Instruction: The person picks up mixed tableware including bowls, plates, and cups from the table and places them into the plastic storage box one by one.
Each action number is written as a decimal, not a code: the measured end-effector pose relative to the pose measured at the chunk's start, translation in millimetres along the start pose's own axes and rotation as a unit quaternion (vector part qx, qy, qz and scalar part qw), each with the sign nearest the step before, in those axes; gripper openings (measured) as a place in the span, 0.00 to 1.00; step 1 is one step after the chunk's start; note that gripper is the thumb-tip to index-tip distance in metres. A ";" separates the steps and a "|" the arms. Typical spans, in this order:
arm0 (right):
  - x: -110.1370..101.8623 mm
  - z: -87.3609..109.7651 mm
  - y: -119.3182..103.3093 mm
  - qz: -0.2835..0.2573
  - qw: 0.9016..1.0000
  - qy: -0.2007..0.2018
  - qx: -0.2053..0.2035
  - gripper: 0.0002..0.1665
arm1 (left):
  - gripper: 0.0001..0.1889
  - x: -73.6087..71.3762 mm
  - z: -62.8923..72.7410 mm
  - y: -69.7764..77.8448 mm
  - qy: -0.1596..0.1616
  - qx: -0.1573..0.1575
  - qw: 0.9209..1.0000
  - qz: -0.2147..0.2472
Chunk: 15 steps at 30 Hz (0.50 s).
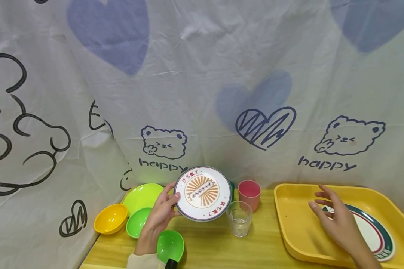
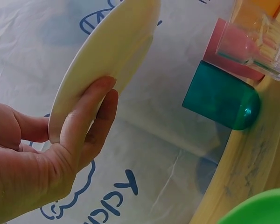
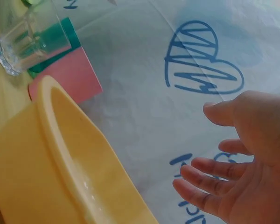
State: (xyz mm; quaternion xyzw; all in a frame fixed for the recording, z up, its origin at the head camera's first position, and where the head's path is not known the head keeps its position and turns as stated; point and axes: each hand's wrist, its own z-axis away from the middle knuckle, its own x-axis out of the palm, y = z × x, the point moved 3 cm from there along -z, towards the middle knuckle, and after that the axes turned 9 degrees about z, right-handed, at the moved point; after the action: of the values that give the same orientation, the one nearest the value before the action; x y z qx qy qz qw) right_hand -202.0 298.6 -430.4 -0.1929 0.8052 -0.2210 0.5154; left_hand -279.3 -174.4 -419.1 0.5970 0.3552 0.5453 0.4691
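My left hand (image 1: 160,212) pinches the left rim of a white plate (image 1: 203,193) with an orange sunburst print and red characters, thumb on its face and fingers behind. The plate is raised and tilted towards me above the table; its pale underside shows in the left wrist view. Above the yellow tray (image 1: 291,244) hovers my right hand (image 1: 338,222), fingers spread and slightly bent, holding nothing. A second white plate (image 1: 367,228) with a green rim lies in that tray, partly hidden by the right hand.
Left of centre stand a yellow bowl (image 1: 111,219), a lime plate (image 1: 143,197), and green bowls (image 1: 170,244). A clear glass (image 1: 239,220), a pink cup (image 1: 250,194) and a teal cup (image 2: 221,95) stand between the held plate and the tray. A printed cloth (image 1: 202,93) hangs behind the table.
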 end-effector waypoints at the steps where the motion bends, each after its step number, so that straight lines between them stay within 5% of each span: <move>1: 1.7 0.2 -2.2 -0.003 1.000 -0.005 -0.001 0.41 | 0.25 0.4 -0.4 -0.9 -0.004 0.000 1.000 -0.001; 15: 22.1 3.9 -26.3 -0.035 0.998 -0.024 -0.035 0.38 | 0.25 7.5 -2.5 -10.5 -0.033 -0.016 0.999 -0.026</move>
State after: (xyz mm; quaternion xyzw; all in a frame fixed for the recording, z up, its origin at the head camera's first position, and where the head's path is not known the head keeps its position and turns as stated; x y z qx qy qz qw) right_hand -205.0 264.3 -433.7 -0.2439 0.7925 -0.2054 0.5198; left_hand -279.7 -163.7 -426.7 0.5975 0.3460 0.5191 0.5038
